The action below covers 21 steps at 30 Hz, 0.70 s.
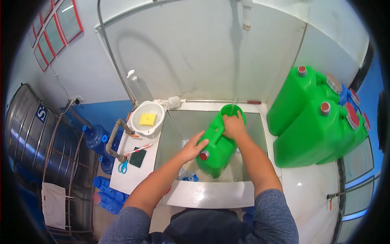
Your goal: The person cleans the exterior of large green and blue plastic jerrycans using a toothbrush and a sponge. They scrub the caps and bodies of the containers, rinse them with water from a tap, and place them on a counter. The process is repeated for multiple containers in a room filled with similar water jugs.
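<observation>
A green plastic jug (pixel 214 155) with a red small cap leans in the sink (pixel 252 160), its wide mouth uncapped toward the back. Water falls in a thin stream at that mouth. My right hand (pixel 234 126) is closed at the mouth's near rim, fingers bent over it; the fingertips are partly hidden. On the jug's left side rests my left hand (pixel 193 148), fingers stretched and thumb apart, near the red cap. Some clear and blue plastic (pixel 189 175) lies in the sink below the jug.
More green jugs (pixel 306 140) stand on the right counter. A white basin (pixel 147 122) with a yellow sponge (pixel 148 119), scissors (pixel 122 167), a toothbrush (pixel 140 149) and a dark green pad (pixel 138 157) sit at left. Behind the sink lies a long-handled brush (pixel 174 102).
</observation>
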{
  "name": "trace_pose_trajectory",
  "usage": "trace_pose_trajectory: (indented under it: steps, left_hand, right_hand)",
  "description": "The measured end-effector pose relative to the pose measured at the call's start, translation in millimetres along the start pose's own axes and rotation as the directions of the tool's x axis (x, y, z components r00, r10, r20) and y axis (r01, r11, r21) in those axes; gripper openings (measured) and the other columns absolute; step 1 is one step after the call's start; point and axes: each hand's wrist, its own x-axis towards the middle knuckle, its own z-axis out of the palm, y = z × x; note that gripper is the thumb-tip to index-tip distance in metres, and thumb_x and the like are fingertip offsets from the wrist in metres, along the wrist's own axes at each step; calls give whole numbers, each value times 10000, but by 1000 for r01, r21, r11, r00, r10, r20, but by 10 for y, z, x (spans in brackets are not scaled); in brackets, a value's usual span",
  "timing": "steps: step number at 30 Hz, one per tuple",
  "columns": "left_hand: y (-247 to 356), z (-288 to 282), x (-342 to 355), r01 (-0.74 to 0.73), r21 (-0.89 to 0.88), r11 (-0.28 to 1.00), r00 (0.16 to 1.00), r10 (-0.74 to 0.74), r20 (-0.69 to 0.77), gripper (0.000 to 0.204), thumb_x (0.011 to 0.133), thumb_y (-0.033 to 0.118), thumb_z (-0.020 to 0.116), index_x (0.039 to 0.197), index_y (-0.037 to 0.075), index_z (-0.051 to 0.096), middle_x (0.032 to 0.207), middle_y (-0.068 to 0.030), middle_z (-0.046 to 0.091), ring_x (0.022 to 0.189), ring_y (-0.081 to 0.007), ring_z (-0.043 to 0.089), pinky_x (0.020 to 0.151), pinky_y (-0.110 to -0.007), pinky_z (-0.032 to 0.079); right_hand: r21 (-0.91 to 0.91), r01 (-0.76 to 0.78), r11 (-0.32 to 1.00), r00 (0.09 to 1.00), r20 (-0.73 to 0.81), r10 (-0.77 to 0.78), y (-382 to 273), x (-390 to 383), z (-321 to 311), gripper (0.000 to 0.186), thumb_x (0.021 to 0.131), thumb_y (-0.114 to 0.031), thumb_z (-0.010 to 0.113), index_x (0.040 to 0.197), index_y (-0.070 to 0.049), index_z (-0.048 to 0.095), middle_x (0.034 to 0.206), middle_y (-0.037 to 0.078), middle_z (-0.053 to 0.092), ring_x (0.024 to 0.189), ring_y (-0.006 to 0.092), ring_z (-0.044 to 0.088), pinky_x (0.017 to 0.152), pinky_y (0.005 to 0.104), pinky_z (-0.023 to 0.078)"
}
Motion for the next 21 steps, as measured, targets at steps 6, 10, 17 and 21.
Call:
trace_pose_trajectory:
  steps: [6, 10, 17, 21]
  left_hand:
    - [-83, -773, -455, 306, -254, 917, 947, -321, -18, 887, 963, 729, 401, 1595, 122, 269, 1634, -195, 265, 1501, -347, 276, 1198, -509, 253]
    - [14, -1135, -613, 482, -464, 744, 844, -536, 16, 954, 943, 797, 311, 1613, 126, 206, 1664, -172, 190, 1520, -335, 226, 1196, -520, 250]
    - [470, -2214, -820, -12, -715, 699, 985, -117, -131, 902, 950, 784, 308, 1565, 124, 323, 1518, -151, 458, 1316, -292, 525, 1082, -480, 435]
    - [341, -2351, -832, 129, -417, 900, 929, -257, -267, 826, 978, 746, 296, 1528, 137, 388, 1498, -106, 481, 1364, -269, 469, 1117, -512, 371]
  right_hand:
    - [1, 137, 991, 939, -320, -129, 29, 77, -817, 422, 744, -414, 783, 935, -68, 637, 882, 171, 713, 930, 333, 689, 1090, 548, 370]
    - [159, 182, 970, 753, -657, -34, 9, 59, -2183, 344, 756, -335, 759, 899, -54, 624, 884, 193, 691, 877, 407, 666, 861, 490, 513]
    - [403, 305, 863, 576, -800, 169, 697, 177, -2282, 392, 895, -337, 665, 1215, -110, 652, 1047, 154, 712, 955, 334, 691, 803, 412, 559]
    - [842, 536, 56, 695, -479, 536, 699, 36, -1379, 421, 924, -371, 643, 1251, -107, 631, 1110, 134, 695, 996, 302, 678, 811, 401, 562]
